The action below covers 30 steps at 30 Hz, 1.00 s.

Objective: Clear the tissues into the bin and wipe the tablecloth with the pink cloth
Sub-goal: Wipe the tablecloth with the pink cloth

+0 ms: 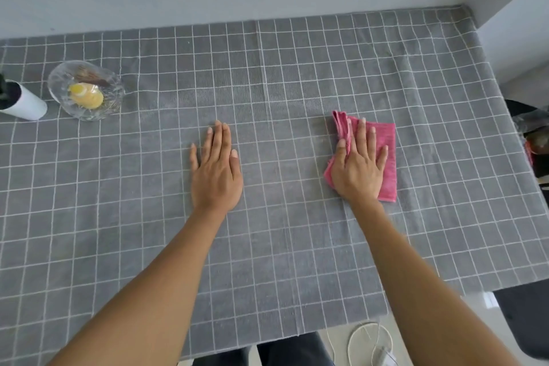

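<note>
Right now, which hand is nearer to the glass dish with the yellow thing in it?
The left hand. It lies flat on the tablecloth, to the right of the glass dish; the right hand presses the pink cloth farther right.

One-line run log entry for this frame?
phase: wiping | right hand: flat on pink cloth | left hand: flat on tablecloth | tissues: none visible

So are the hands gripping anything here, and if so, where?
Nothing is gripped. The right hand presses flat on the pink cloth, covering its left and middle; the left hand lies flat on the tablecloth.
</note>
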Each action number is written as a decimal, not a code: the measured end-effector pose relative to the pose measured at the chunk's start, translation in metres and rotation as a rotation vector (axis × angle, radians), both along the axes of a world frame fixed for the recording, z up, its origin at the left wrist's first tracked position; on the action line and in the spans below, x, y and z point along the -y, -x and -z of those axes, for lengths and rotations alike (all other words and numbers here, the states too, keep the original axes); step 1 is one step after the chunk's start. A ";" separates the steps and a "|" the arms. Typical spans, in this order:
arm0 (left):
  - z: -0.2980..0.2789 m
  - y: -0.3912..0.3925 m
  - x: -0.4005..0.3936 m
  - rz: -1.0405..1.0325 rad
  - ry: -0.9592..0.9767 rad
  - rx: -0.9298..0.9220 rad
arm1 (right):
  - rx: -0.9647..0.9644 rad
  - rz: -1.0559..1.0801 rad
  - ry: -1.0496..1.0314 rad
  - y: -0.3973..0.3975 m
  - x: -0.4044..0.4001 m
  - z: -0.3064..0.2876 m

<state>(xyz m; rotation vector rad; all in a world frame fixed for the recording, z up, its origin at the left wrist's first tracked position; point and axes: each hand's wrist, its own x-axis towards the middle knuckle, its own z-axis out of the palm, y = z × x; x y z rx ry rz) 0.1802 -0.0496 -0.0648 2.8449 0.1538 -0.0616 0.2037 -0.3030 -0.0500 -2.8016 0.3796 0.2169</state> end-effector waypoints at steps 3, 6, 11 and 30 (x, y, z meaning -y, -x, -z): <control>0.000 0.001 0.001 -0.004 -0.016 0.008 | 0.000 0.077 -0.059 0.003 -0.021 -0.005; -0.001 0.000 0.002 -0.006 -0.009 0.014 | -0.016 -0.034 -0.093 0.015 -0.059 -0.010; -0.001 0.000 0.002 -0.001 -0.006 0.017 | 0.028 -0.385 -0.107 0.036 -0.080 -0.006; 0.000 -0.001 0.002 -0.001 -0.009 0.008 | -0.003 -0.136 -0.042 0.022 -0.024 -0.005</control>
